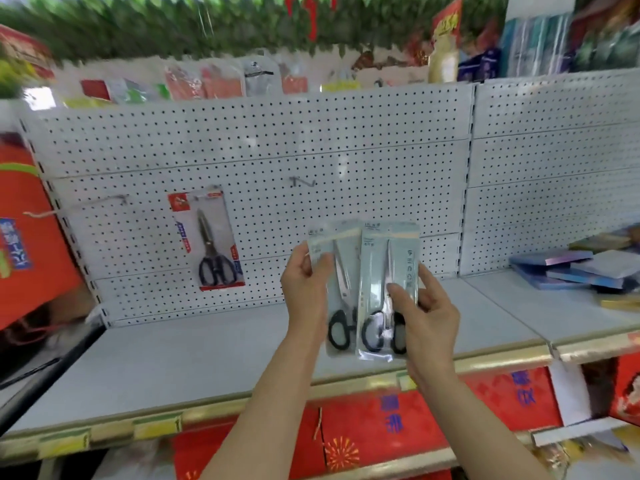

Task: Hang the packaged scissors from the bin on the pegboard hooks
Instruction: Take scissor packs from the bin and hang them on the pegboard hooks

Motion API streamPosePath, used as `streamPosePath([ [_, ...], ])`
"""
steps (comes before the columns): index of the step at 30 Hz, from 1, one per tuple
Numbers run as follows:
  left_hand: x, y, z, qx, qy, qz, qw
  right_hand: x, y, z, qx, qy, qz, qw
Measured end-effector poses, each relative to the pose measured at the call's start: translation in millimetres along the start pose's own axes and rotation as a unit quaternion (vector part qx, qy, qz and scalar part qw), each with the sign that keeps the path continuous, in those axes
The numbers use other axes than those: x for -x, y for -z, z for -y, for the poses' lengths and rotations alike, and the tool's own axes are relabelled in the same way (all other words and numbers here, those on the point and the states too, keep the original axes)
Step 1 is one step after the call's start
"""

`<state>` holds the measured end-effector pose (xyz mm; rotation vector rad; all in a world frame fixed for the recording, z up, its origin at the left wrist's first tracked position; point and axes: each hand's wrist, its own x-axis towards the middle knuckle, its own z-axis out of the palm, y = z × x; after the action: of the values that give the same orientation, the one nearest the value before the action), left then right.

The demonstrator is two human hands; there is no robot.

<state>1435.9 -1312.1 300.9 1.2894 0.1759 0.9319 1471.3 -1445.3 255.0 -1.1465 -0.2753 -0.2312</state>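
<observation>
Left hand (304,282) pinches one pale scissors pack (341,289), right hand (427,306) grips the second pack (388,289), both raised below the bare hook (303,182) on the pegboard (277,150); likely best to line up each hang hole squarely.

pegboard (277,150): white, black-dotted | hung pack (207,237): red trim | held packs (363,289): pale grey-blue, seemingly; black handles

blue notebooks (571,271), red boxes (381,424), green garland (207,26)

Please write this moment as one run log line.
left hand: holds scissors pack | right hand: holds second pack | hook: empty
</observation>
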Motion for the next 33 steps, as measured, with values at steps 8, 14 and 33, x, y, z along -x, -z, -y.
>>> streamPosePath([
  [8, -83.7, -21.8, -29.5, -0.038, -0.004, -0.052, 0.998, -21.6, -23.0, 15.1, -0.013, 0.012, 0.014, 1.000],
  [14, -121.2, -33.5, -17.5, -0.068, -0.003, -0.069, 0.995, -35.4, -28.7, 9.8, -0.013, 0.017, 0.032, 0.999],
  [33, -157.7, -31.3, 24.3, -0.069, -0.010, -0.115, 0.991, -61.4, -50.7, 3.3, 0.007, 0.021, 0.062, 0.998],
])
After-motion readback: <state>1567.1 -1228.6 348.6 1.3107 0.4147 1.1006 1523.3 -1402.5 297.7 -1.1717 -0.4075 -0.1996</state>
